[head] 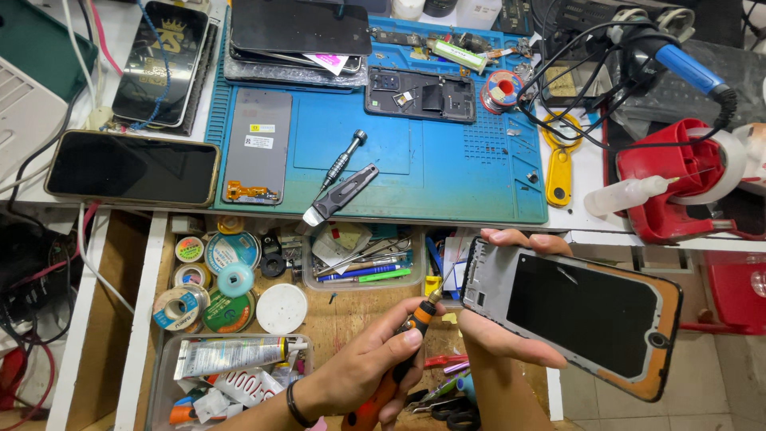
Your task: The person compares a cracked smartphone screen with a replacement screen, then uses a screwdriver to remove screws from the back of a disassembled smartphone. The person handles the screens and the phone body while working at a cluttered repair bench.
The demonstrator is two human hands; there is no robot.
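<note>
**Screwdriver tip at the frame's corner**

On the left, our left hand (373, 361) is curled shut around the orange-and-black screwdriver (408, 339), which angles up and to the right, wrist low over the open drawer (343, 315). We judge the tip is working a screw at the phone frame (586, 315)'s near corner; that calls for a steady, seated tip. Our right hand (501, 339) clasps the frame from beneath, tilted, below the blue mat (447, 172).

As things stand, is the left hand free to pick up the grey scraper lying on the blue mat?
Probably not right now. The left hand is closed around an orange and black screwdriver, so its grip is taken. The path itself looks open: the grey scraper lies uncovered on the blue mat, above the open drawer.
</note>
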